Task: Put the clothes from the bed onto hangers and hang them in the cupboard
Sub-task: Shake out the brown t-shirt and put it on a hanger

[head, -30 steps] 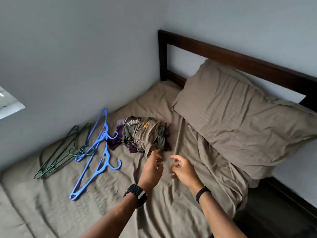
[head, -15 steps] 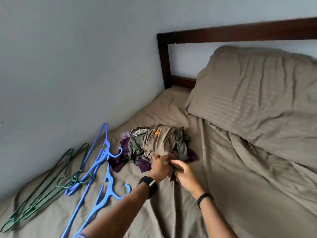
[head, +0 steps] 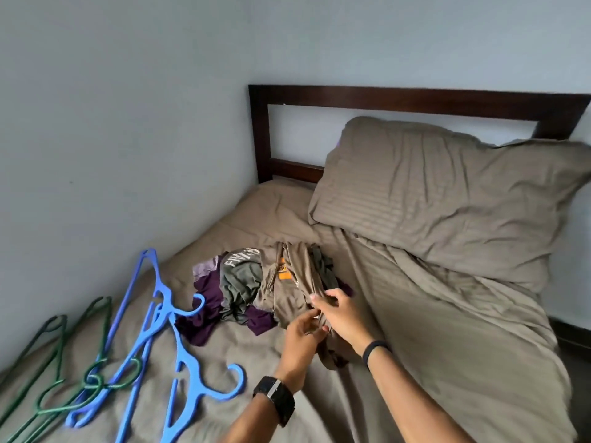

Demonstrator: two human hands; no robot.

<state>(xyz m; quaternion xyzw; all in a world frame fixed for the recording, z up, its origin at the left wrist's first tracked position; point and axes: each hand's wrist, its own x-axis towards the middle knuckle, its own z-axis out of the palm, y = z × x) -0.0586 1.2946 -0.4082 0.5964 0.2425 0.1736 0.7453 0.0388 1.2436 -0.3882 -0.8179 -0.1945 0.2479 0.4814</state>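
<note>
Head view: both hands work at the near edge of a small pile of clothes point(head: 256, 289) on the bed point(head: 447, 346). The left hand point(head: 302, 342) and right hand point(head: 342, 311) pinch a soft tan garment point(head: 297, 282), fingers curled into the limp cloth. Under it lie a grey printed shirt point(head: 241, 276) and crumpled purple fabric point(head: 208, 302). Rigid blue plastic hangers point(head: 166, 318) and thin green hangers point(head: 60, 378) lie beside the pile, all bare. By the look of it, the task has barely begun: nothing is hung, and no cupboard is in view.
</note>
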